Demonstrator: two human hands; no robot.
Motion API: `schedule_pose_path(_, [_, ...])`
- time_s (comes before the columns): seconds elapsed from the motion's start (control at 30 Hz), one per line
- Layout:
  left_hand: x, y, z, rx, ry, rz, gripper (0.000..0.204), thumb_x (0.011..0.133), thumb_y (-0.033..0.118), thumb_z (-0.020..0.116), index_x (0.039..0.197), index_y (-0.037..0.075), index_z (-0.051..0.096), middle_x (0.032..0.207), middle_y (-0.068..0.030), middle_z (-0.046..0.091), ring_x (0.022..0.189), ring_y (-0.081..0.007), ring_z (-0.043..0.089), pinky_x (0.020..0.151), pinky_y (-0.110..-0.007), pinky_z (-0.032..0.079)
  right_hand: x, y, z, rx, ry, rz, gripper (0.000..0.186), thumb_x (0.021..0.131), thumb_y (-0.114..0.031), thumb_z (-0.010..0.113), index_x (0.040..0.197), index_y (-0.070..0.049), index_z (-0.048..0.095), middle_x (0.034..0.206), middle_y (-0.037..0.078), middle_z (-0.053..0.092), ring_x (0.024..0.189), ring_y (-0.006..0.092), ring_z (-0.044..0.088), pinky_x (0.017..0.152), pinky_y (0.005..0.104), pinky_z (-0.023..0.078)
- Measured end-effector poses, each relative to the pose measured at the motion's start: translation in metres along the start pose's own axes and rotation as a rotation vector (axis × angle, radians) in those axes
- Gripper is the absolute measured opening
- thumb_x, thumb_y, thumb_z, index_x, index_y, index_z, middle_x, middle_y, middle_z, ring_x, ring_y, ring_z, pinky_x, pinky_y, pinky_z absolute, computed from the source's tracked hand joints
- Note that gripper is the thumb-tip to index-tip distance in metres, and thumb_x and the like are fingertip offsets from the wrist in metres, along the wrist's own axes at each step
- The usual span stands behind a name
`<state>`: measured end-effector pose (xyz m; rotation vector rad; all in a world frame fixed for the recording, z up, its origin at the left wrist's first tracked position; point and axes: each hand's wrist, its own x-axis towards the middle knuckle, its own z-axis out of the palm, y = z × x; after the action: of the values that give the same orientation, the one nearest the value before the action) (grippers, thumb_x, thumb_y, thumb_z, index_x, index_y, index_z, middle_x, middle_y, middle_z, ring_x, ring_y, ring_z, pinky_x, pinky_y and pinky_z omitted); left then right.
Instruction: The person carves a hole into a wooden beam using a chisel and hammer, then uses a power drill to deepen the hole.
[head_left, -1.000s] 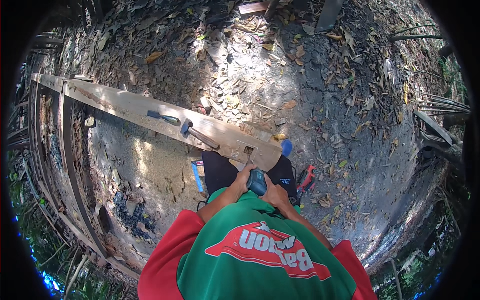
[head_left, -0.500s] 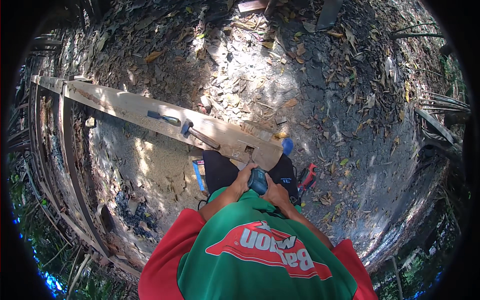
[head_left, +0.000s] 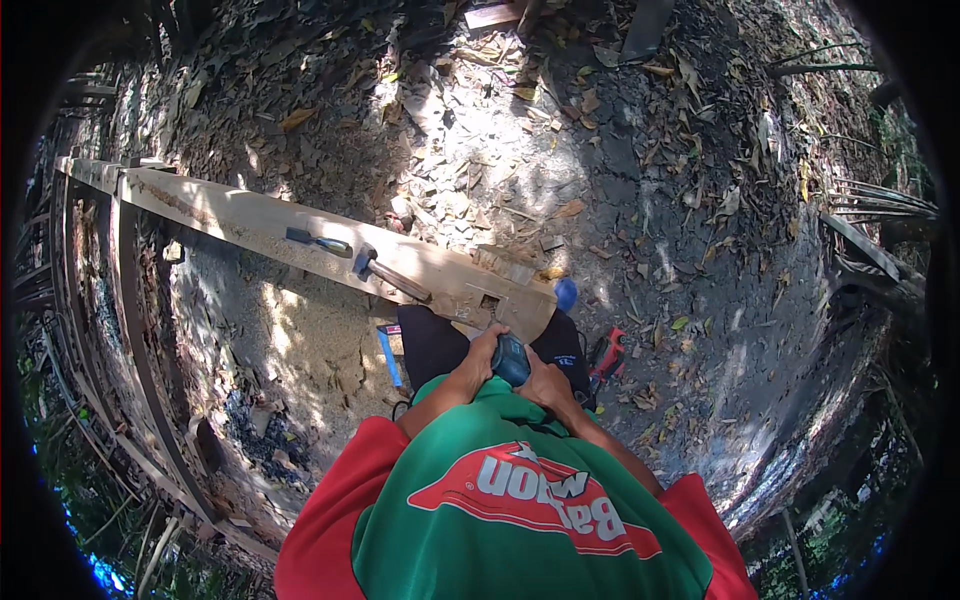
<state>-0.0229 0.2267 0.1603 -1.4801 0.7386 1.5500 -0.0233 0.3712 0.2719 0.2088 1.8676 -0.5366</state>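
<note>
A dark teal power drill (head_left: 511,361) is held close in front of me at the near end of a long wooden beam (head_left: 240,207). My left hand (head_left: 480,357) wraps the drill's left side, and my right hand (head_left: 547,383) is closed on its right rear side. The drill points away from me toward a small square hole (head_left: 489,302) cut in the beam. Its bit is mostly hidden by the left hand, so I cannot tell how deep it sits. On the beam, left of the hole, lie a hammer (head_left: 395,277) and a chisel (head_left: 318,241).
A red and black tool (head_left: 607,358) lies on the ground to the right. A round blue object (head_left: 565,294) is beside the beam's end. Left of my leg is a blue strip-shaped object (head_left: 389,355) near sawdust (head_left: 325,345). A wooden frame (head_left: 128,270) stands under the beam's far left end.
The whole view has shifted slightly, so the beam and ground appear a little further left. Both hands keep their hold on the drill, which has barely moved.
</note>
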Motion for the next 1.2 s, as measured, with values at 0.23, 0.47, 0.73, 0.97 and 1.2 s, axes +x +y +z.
schedule_pose_path(0.23, [0.021,-0.009,-0.018,-0.089,-0.107,0.03,0.026,0.08,0.029,0.066,0.092,0.007,0.061,0.075,-0.0091,0.064,0.062,-0.0245,0.065,0.06,-0.043,0.057,0.002,-0.01,-0.005,-0.122,-0.026,-0.025,0.099,0.064,-0.033,0.075,0.148,-0.009,0.029,0.098,0.027,0.067,0.094,0.042,0.066,0.086,0.0461,0.052])
schedule_pose_path(0.47, [0.034,-0.01,-0.023,-0.087,-0.117,-0.01,0.026,0.081,0.029,0.064,0.093,0.007,0.06,0.075,-0.0094,0.065,0.062,-0.0252,0.066,0.06,-0.043,0.057,0.003,-0.013,-0.011,-0.171,-0.031,-0.036,0.097,0.065,-0.031,0.074,0.148,-0.009,0.03,0.096,0.027,0.068,0.091,0.0412,0.067,0.084,0.0461,0.053])
schedule_pose_path(0.73, [0.031,-0.009,-0.026,-0.135,-0.18,-0.032,0.027,0.084,0.031,0.061,0.095,0.007,0.059,0.076,-0.0091,0.065,0.062,-0.0249,0.066,0.061,-0.044,0.058,0.011,-0.016,-0.015,-0.252,-0.074,-0.056,0.096,0.064,-0.032,0.072,0.148,-0.011,0.03,0.096,0.026,0.068,0.09,0.0404,0.067,0.083,0.0464,0.053])
schedule_pose_path(0.97, [0.023,-0.008,-0.026,-0.135,-0.17,-0.034,0.026,0.088,0.032,0.056,0.095,0.007,0.061,0.078,-0.009,0.067,0.064,-0.0241,0.067,0.065,-0.042,0.058,0.007,-0.02,-0.018,-0.243,-0.092,-0.052,0.097,0.065,-0.034,0.072,0.149,-0.012,0.029,0.099,0.026,0.067,0.093,0.0402,0.067,0.085,0.0466,0.053])
schedule_pose_path(1.2, [0.019,0.0,-0.016,-0.009,-0.085,-0.012,0.025,0.087,0.029,0.059,0.093,0.005,0.06,0.074,-0.0081,0.066,0.061,-0.0232,0.065,0.062,-0.04,0.058,0.003,-0.007,-0.005,-0.075,-0.036,-0.008,0.102,0.062,-0.037,0.076,0.149,-0.013,0.028,0.101,0.027,0.067,0.095,0.0416,0.066,0.086,0.0467,0.052])
